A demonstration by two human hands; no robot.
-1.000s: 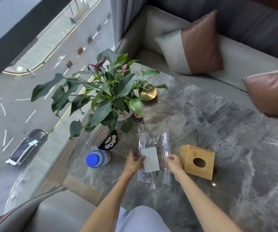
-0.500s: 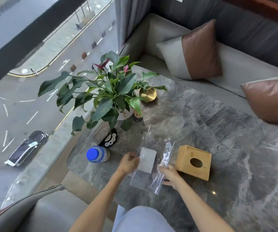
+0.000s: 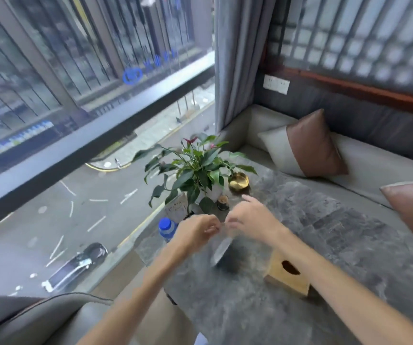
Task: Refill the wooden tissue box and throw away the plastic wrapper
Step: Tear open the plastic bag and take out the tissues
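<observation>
The wooden tissue box [image 3: 286,275], with an oval hole in its top, stands on the grey marble table [image 3: 337,245] under my right forearm. My left hand [image 3: 195,231] and my right hand [image 3: 250,220] are raised close together above the table, both pinching the top of the clear plastic wrapper [image 3: 221,250]. The wrapper hangs down between them as a blurred, see-through strip with a pale label. No tissues show in the view.
A potted plant [image 3: 195,170] with green leaves stands behind my hands, with a gold bowl [image 3: 239,181] and a small dark jar [image 3: 222,202] beside it. A blue-capped bottle [image 3: 166,226] sits at the table's left edge. A sofa with cushions [image 3: 305,145] runs along the far side.
Both hands lifted the wrapper off the table and came together above it. My head tilted up, bringing the window and wall into view.
</observation>
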